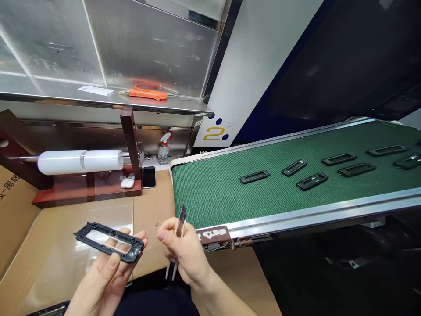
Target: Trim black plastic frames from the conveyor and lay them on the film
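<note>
Both bare hands low in near foreground, close together, not touching. Left hand (108,267) near left, palm turned up, fingers curled upward, thumb pressed over near edge of held black frame (108,238), fingertips beneath it. Right hand (184,254) just right of left, back of hand toward camera, fingers bunched in pinch around upright metal tweezers (177,239). Right wrist and bare forearm run diagonally toward near right corner. Left forearm drops out of view at bottom edge.
</note>
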Motion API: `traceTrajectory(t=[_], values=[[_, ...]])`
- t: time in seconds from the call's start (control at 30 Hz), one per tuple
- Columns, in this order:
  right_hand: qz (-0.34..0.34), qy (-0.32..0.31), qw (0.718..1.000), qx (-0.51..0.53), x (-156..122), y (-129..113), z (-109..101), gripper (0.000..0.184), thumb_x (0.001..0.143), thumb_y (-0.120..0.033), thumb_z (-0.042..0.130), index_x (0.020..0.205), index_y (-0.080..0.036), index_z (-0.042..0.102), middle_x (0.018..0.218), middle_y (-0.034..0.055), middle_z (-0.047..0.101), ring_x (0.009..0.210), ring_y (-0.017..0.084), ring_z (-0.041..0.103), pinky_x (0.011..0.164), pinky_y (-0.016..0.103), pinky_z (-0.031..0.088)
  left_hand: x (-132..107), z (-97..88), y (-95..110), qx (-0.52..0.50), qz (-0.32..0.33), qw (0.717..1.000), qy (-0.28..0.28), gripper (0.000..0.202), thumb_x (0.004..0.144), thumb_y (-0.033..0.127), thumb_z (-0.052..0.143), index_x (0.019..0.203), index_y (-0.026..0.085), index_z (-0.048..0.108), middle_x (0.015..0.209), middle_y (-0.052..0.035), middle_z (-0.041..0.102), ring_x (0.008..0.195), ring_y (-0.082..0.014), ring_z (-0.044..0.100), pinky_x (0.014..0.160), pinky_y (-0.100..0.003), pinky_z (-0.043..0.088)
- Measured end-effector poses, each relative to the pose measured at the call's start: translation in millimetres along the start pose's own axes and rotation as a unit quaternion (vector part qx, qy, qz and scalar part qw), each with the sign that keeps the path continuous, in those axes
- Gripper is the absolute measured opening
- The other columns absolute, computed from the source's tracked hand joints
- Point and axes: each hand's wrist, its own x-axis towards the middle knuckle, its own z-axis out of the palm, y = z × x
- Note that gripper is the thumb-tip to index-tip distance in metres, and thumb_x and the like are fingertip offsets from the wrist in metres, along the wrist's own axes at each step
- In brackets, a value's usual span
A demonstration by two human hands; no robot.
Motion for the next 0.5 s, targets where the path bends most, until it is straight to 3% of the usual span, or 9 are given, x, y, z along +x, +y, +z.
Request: traceTrajectory(t=[0.13, 0.2, 0.23, 0.27, 0.37, 0.4, 0.47, 0.5], values=[[0.000, 0.091, 0.994, -0.058, 39.5, 22.0, -28.1, 0.045, 0.070, -0.060, 0.069, 0.075, -0.016, 0.060, 0.042, -0.0135, 0.028, 0.037, 0.003, 0.020, 0.038, 0.018, 0.016, 21.5, -28.0, -12.2, 0.098, 0.067, 0.993, -0.008, 0.064, 0.059, 0.058, 0.080, 0.113, 0.032, 0.057, 0.106, -0.0018, 0.075, 0.116, -0.0270, 0.060, 0.101, -0.036, 0.046], [-0.019, 0.113, 0.982, -0.150, 58.2, 31.3, -45.9, 0.049, 0.074, -0.062, 0.062, 0.087, -0.014, 0.063, 0.045, -0.0124, 0.031, 0.039, 0.005, 0.024, 0.039, 0.019, 0.019, 39.3, -53.7, -14.7, 0.239, 0.119, 0.964, -0.012, 0.061, 0.068, 0.059, 0.072, 0.118, 0.029, 0.055, 0.109, -0.0049, 0.074, 0.115, -0.0270, 0.061, 0.099, -0.038, 0.048], [-0.035, 0.123, 0.970, -0.206, 64.5, 33.8, -54.0, 0.050, 0.074, -0.061, 0.062, 0.090, -0.014, 0.064, 0.046, -0.0115, 0.033, 0.040, 0.006, 0.027, 0.040, 0.019, 0.021, 48.1, -67.3, -13.5, 0.323, 0.149, 0.934, -0.030, 0.059, 0.072, 0.058, 0.069, 0.120, 0.027, 0.056, 0.110, -0.0067, 0.073, 0.114, -0.0278, 0.061, 0.098, -0.039, 0.049], [-0.050, 0.133, 0.956, -0.256, 68.1, 34.4, -60.9, 0.048, 0.074, -0.060, 0.063, 0.087, -0.014, 0.065, 0.047, -0.0105, 0.035, 0.042, 0.007, 0.030, 0.042, 0.020, 0.023, 55.8, -80.3, -10.6, 0.407, 0.182, 0.894, -0.049, 0.055, 0.075, 0.057, 0.066, 0.120, 0.027, 0.057, 0.111, -0.0070, 0.072, 0.112, -0.0275, 0.062, 0.095, -0.038, 0.051], [-0.073, 0.134, 0.927, -0.344, 62.4, 24.5, -69.2, 0.048, 0.080, -0.059, 0.058, 0.066, -0.014, 0.066, 0.047, -0.0069, 0.037, 0.047, 0.009, 0.036, 0.048, 0.022, 0.030, 68.0, -106.1, 6.6, 0.600, 0.302, 0.734, -0.098, 0.044, 0.083, 0.050, 0.058, 0.123, 0.031, 0.057, 0.116, -0.0049, 0.069, 0.102, -0.0236, 0.067, 0.086, -0.032, 0.055], [-0.082, 0.109, 0.919, -0.370, 56.1, 18.6, -67.0, 0.046, 0.081, -0.058, 0.058, 0.070, -0.014, 0.069, 0.050, -0.0057, 0.041, 0.050, 0.010, 0.039, 0.051, 0.023, 0.033, 68.0, -108.9, 14.1, 0.633, 0.350, 0.683, -0.106, 0.043, 0.085, 0.050, 0.056, 0.123, 0.031, 0.057, 0.114, -0.0046, 0.069, 0.099, -0.0224, 0.068, 0.083, -0.030, 0.056], [-0.120, 0.016, 0.888, -0.443, 41.0, 6.7, -56.8, 0.045, 0.076, -0.055, 0.069, 0.101, -0.018, 0.071, 0.066, -0.0039, 0.050, 0.061, 0.011, 0.047, 0.060, 0.023, 0.039, 63.2, -106.8, 29.8, 0.667, 0.442, 0.589, -0.115, 0.042, 0.088, 0.051, 0.050, 0.122, 0.027, 0.058, 0.107, -0.0054, 0.071, 0.091, -0.0204, 0.071, 0.078, -0.025, 0.056], [-0.144, -0.041, 0.866, -0.477, 33.4, 2.0, -49.9, 0.058, 0.070, -0.053, 0.076, 0.118, -0.021, 0.065, 0.075, -0.0031, 0.053, 0.067, 0.012, 0.049, 0.064, 0.024, 0.042, 59.1, -103.2, 37.6, 0.676, 0.482, 0.546, -0.116, 0.042, 0.090, 0.051, 0.047, 0.121, 0.025, 0.058, 0.104, -0.0061, 0.072, 0.088, -0.0197, 0.071, 0.076, -0.023, 0.056]])
